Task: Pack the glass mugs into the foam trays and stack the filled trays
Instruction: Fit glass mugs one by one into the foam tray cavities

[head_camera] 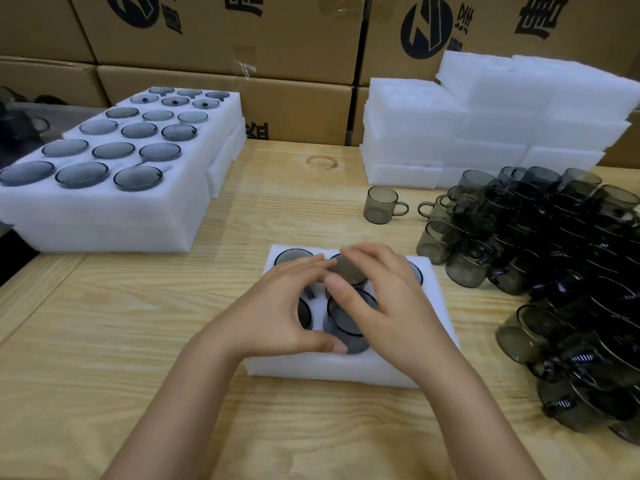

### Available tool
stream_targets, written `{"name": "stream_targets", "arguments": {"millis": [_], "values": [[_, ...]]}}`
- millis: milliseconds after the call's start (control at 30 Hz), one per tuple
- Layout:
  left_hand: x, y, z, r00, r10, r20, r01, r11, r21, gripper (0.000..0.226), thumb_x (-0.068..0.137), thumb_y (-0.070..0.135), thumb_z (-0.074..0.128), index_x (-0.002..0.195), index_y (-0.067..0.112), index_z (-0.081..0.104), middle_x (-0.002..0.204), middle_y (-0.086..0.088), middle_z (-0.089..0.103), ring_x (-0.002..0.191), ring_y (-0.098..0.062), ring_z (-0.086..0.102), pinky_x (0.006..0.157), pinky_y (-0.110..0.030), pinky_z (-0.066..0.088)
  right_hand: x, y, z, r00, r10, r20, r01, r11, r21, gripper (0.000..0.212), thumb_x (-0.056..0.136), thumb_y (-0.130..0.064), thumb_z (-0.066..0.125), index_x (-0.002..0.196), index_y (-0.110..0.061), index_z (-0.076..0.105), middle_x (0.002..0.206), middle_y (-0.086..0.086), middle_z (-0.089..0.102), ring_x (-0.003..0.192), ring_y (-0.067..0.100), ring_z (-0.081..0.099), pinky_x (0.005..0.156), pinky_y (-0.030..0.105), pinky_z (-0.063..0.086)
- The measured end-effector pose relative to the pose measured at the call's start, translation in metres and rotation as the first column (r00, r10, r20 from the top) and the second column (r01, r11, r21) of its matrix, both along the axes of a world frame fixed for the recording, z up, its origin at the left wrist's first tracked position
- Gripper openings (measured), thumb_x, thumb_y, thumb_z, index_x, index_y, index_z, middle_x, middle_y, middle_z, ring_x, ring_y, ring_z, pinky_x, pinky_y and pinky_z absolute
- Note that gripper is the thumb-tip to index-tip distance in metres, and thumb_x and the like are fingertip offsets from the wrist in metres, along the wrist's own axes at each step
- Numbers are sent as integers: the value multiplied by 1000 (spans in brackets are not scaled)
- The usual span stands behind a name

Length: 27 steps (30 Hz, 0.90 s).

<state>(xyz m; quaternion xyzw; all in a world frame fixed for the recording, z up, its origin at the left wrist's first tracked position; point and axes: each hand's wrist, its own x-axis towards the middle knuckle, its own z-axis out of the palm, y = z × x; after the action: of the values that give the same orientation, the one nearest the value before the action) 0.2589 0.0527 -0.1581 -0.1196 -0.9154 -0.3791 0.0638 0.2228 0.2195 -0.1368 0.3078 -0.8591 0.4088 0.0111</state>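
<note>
At the near middle of the pale wooden tabletop (138, 323) lay a small white foam tray (433, 306) with smoky grey glass mugs in its pockets. 1 mug (349, 320) in the front row stood higher than its neighbours, apparently not yet seated. The left hand (284, 313) arched over the tray with its thumb against that mug's near side. The right hand (388, 299), blurred, lay spread across the back row. Whether either grip actually pinched a mug or only pressed on it, I could not tell.

To the right sat a heaped pile of loose grey mugs (554, 254), with 1 lone mug (381, 204) standing apart. Behind them were stacked empty white foam trays (485, 126), at far left a stack of filled trays (104, 209), and brown printed cardboard boxes (242, 29) behind everything.

The likely risk was the raised mug jamming crooked. If its handle missed its slot, downward pressure could tear the foam or knock glass against glass. A tray stacked on a proud mug would probably rock.
</note>
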Motion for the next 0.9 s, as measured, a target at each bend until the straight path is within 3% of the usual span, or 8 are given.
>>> {"name": "stream_targets", "arguments": {"millis": [133,233,267,333,433,533,667,900], "values": [[0,3,5,997,-45,-65,49,998,50,70,59,35,85,123,27,58,128,21,53,126,-3,46,106,-29,37,-8,-33,-1,996,86,-7,-77,926,371,80,81,-68,10,150,-27,12,158,-7,9,144,10,-5,118,35,2],[2,-7,5,999,-40,-36,40,999,3,69,63,47,64,130,41,50,140,28,43,137,5,29,119,-30,7,-13,-37,-8,997,75,14,-73,875,478,85,74,-72,-2,150,-32,-3,159,-8,-4,143,10,-18,117,40,-8],[3,-15,3,1000,-22,-4,22,999,38,68,62,48,60,129,46,47,140,33,41,139,8,24,118,-29,4,-14,-36,-10,997,77,2,-68,873,482,86,73,-74,-5,149,-34,-4,159,-8,-7,142,10,-21,116,41,-10],[5,-32,0,998,49,46,-58,973,222,63,61,44,60,124,41,55,136,31,49,138,7,26,117,-27,11,-14,-35,-14,997,80,-14,-63,867,494,89,69,-77,-11,148,-36,-6,158,-9,-10,141,10,-24,115,41,-12],[1,-44,-12,963,268,26,-245,833,496,50,65,21,62,115,21,65,130,9,60,128,2,45,108,-23,31,-13,-40,-21,996,87,-26,-57,819,572,81,75,-74,-8,148,-38,-6,158,-6,-15,141,13,-26,113,47,-17],[-9,-39,-29,926,365,100,-335,670,663,35,83,0,61,114,16,63,113,5,66,106,-1,59,91,-22,43,-11,-43,-28,992,90,-84,-17,773,634,72,82,-70,-2,148,-39,-5,157,-4,-19,141,15,-26,110,50,-21],[-16,-34,-42,935,326,140,-322,616,719,35,94,1,51,119,23,58,109,9,66,100,7,61,77,-9,47,-11,-43,-31,989,98,-110,-6,771,637,71,84,-69,-1,148,-39,-3,157,-3,-20,141,17,-26,110,51,-21],[-23,-37,-48,912,379,156,-357,551,754,46,95,10,53,136,29,47,133,9,51,122,7,47,92,-14,41,-31,-50,-30,989,132,-72,-60,786,616,66,88,-68,7,148,-40,7,158,-6,-13,143,14,-20,111,49,-20]]}}
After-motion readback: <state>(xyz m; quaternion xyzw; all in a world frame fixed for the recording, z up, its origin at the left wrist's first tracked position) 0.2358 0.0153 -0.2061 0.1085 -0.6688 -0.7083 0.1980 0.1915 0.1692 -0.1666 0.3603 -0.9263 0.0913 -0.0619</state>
